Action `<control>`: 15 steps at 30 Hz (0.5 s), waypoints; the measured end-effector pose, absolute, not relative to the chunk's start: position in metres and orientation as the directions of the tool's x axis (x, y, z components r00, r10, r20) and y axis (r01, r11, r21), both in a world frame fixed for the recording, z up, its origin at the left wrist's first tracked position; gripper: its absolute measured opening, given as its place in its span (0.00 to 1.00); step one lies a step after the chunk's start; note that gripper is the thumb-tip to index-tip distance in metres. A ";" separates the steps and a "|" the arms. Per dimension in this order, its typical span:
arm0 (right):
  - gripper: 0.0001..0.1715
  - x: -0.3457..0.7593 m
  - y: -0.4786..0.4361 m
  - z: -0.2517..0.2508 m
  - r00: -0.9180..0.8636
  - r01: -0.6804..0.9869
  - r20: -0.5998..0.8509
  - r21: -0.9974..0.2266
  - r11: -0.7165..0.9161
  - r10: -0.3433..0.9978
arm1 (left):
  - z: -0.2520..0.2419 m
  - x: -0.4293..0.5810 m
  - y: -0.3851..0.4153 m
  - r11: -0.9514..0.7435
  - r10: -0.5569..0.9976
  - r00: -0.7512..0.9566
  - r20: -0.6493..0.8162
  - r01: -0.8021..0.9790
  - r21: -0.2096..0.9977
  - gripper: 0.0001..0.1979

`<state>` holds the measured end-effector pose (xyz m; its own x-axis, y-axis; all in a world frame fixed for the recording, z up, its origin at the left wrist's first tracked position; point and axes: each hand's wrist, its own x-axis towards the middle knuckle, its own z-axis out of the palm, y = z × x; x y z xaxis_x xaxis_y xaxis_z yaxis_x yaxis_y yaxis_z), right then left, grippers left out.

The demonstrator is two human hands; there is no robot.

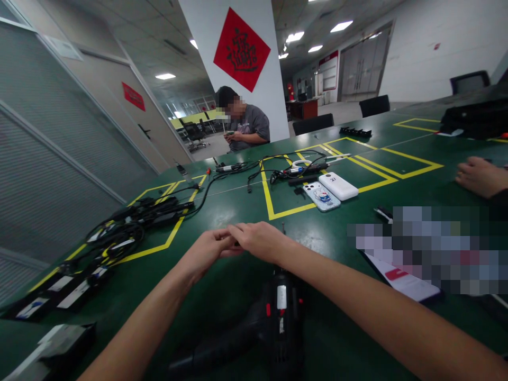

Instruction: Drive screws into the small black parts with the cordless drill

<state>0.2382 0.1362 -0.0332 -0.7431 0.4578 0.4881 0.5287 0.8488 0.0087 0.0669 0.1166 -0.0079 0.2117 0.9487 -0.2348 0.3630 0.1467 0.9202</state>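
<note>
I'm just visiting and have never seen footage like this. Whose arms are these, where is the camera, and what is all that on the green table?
There is no machine here. The camera sits on a person's head and looks forward and down, so the two bare arms are that person's own. The left hand and right hand meet over the green table, pinching something too small to make out. Below them lies a black power drill. Further off lie two phones inside yellow tape lines, and a tangle of black cables and adapters on the left. Another person sits across the table, and someone else's hand rests at the right edge.
</note>
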 end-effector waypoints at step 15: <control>0.10 0.242 0.146 -0.040 -0.701 0.515 0.503 -0.134 0.847 0.505 | -0.003 0.059 0.122 0.118 0.944 0.201 -0.262 0.536 0.836 0.19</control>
